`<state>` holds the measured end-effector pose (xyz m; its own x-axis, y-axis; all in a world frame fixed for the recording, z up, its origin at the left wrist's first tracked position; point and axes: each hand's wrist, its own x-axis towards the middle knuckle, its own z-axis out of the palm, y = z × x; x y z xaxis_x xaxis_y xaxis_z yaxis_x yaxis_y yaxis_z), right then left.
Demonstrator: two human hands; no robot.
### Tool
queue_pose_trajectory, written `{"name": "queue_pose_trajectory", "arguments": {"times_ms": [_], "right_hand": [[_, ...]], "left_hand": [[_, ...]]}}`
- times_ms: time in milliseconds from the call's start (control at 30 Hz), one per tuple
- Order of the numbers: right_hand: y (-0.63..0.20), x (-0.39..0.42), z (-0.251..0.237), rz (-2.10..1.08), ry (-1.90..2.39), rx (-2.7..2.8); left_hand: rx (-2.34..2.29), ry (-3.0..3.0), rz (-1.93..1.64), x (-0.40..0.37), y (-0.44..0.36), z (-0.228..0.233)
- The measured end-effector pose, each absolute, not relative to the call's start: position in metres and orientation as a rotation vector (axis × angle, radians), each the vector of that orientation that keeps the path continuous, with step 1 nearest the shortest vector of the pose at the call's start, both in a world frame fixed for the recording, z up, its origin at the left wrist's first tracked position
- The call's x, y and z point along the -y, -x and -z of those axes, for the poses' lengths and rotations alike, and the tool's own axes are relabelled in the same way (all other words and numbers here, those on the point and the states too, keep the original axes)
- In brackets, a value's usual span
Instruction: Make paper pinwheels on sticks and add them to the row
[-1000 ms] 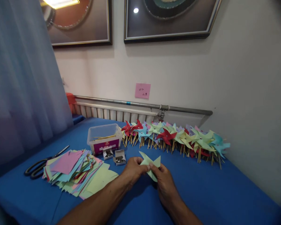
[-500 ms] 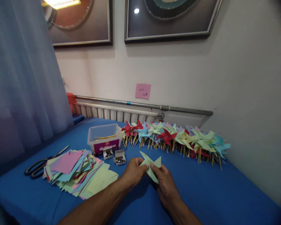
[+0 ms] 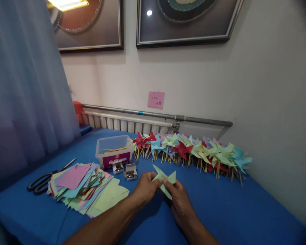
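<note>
Left hand and right hand pinch a half-folded green pinwheel, stickless, just before the finished pinwheel row.

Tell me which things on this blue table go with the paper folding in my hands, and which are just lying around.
In hand or feeding it:
left hand and right hand pinching the green paper pinwheel
stack of coloured paper squares
two small open boxes of pins
plastic tub of sticks
row of finished pinwheels

Lying about:
scissors
pink note on the wall
</note>
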<state>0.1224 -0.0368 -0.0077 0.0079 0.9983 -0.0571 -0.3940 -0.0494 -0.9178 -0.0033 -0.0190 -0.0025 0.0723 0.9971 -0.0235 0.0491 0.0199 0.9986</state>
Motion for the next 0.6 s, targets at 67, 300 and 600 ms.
{"name": "queue_pose_trajectory", "arguments": {"times_ms": [67,300,600], "right_hand": [[-0.123,0.035,0.010,-1.375,0.966,0.862],[-0.130,0.029,0.018,-1.334,1.008,0.838],[-0.132,0.024,0.015,-1.323,1.035,0.813]], "left_hand": [[-1.184,-1.239,-1.124,0.020,0.003,0.002],[-1.229,-1.200,-1.186,0.019,0.005,-0.003],[-1.381,-1.415,-1.166,0.007,0.022,-0.007]]}}
